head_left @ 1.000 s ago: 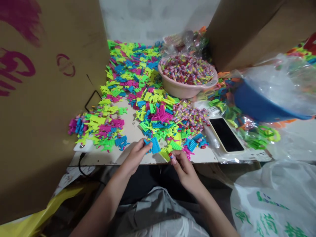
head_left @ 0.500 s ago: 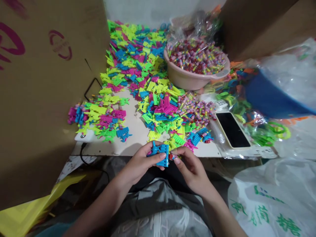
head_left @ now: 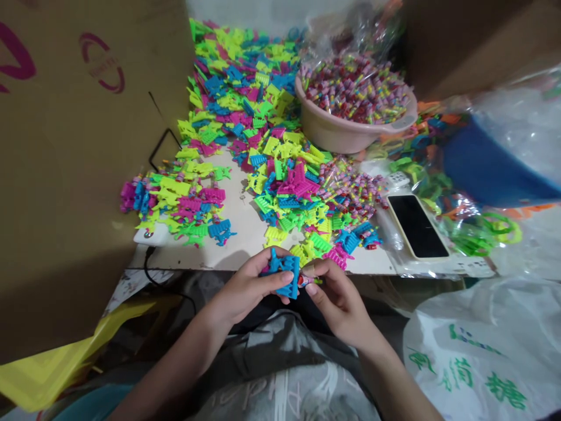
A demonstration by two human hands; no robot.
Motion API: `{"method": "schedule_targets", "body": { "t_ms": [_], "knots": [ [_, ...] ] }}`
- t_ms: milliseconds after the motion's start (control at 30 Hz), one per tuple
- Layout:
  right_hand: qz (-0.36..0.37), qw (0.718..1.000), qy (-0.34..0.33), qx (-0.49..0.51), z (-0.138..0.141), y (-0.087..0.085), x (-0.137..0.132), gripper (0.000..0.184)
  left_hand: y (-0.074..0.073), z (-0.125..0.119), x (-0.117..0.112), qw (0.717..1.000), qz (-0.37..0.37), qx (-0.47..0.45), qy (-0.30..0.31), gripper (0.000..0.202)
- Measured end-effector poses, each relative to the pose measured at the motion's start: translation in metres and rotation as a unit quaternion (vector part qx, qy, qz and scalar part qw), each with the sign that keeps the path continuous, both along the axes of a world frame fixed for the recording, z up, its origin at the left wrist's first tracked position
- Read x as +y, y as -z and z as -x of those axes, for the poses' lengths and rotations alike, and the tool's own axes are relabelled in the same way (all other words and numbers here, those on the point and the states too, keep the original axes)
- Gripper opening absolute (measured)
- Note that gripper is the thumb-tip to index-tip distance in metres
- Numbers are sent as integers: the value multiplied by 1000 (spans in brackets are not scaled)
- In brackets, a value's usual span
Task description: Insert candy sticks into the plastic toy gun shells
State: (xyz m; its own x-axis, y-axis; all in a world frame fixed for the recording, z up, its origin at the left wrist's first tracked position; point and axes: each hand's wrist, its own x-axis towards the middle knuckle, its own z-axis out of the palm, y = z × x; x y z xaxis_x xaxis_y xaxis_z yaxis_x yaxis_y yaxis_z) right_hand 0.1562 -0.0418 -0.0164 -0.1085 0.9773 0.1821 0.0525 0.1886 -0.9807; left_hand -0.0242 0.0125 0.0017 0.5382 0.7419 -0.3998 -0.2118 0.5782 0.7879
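My left hand grips a small blue comb-shaped plastic piece just below the table's front edge, over my lap. My right hand pinches a tiny striped roll and holds it against the right side of the blue piece. Right above my hands, a heap of yellow, green, blue and pink plastic pieces covers the white table. More small striped rolls lie loose to the right of that heap.
A pink basin full of striped rolls stands at the back. A phone lies at the right, beside a blue tub under clear plastic. A cardboard wall closes the left side; a white printed bag sits at lower right.
My left hand lifted the blue piece off the table edge and brought it down toward my lap. My right hand came in beside it with the small roll.
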Motion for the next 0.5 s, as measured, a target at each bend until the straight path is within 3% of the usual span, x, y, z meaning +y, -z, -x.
{"method": "schedule_targets", "body": {
  "t_ms": [267, 500],
  "knots": [
    [-19, 998, -46, -24, -1, -3, -1, 8, -7, 10, 2, 977, -174, 89, 86, 28],
    [-81, 987, 5, -142, 0, -3, -6, 14, -8, 5, -11, 961, -221, 158, 58, 18]
  ]
}}
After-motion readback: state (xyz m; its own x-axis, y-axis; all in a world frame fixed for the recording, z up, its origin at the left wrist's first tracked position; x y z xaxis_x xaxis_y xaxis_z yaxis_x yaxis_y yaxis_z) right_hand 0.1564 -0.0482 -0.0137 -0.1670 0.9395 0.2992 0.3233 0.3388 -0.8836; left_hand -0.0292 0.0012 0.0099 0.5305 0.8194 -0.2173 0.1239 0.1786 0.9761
